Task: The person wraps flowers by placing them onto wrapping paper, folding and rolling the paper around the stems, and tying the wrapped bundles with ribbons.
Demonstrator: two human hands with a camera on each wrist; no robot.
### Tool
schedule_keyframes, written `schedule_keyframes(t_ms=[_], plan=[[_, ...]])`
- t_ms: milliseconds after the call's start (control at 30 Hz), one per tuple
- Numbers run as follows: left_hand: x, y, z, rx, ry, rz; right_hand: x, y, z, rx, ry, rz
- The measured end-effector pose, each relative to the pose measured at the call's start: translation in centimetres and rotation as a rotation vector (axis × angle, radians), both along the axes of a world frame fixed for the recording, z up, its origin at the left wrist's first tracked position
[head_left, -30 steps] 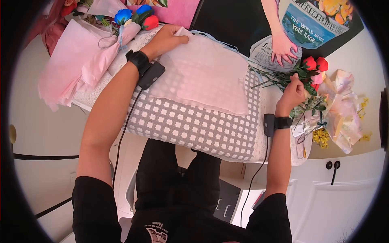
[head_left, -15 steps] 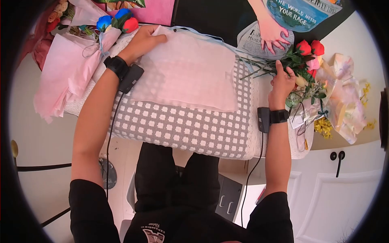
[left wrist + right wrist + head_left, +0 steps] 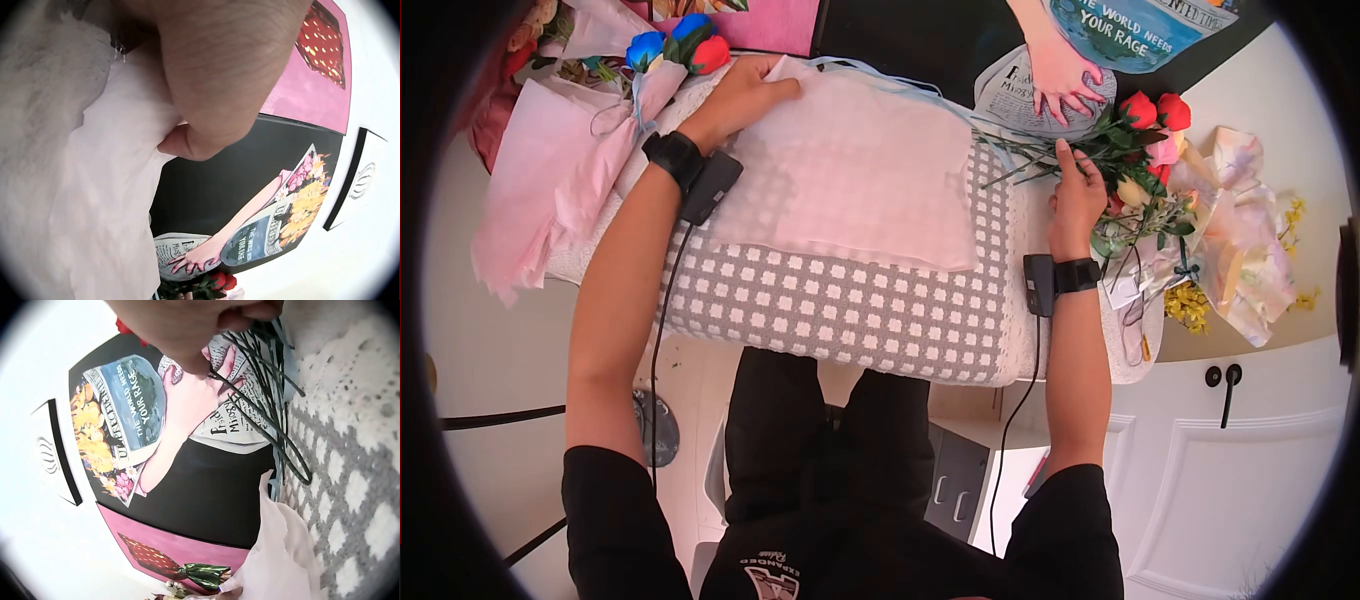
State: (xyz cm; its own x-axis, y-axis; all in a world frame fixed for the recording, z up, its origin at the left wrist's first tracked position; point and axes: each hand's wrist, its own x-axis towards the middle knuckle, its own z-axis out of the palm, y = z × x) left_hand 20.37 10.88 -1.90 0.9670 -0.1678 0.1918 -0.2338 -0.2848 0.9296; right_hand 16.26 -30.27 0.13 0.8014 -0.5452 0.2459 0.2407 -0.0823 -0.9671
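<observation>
Our right hand (image 3: 1080, 195) has uncurled somewhat by rose stems (image 3: 270, 375), its hold unclear, while our left hand (image 3: 740, 95) pinches pink paper (image 3: 860, 175).

1. Thin, translucent pale-pink rectangular paper sheet (image 3: 870, 185): spread over a grey-and-white checked cloth (image 3: 830, 325), its upper left corner raised.
2. Loose bunch of red and pink roses with long green stems (image 3: 1120, 138): lying sideways, blooms right, stem ends near the sheet's right edge.

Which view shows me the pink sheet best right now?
The head view: it shows nearly the whole pink sheet on the checked cloth, with the left hand at one corner. The left wrist view gives a close but cropped stretch beside that hand; the right wrist view catches only part, low in the frame.
</observation>
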Motion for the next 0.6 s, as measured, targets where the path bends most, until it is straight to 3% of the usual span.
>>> schedule_keyframes(t_ms=[233,600], plan=[[0.0,-0.1,0.4,0.027,-0.042,-0.016,1.6,-1.3,-1.2,-0.118,-0.162,-0.028],[-0.5,-0.3,0.2,-0.067,0.022,-0.037,-0.3,0.2,0.2,-0.128,-0.143,0.043]])
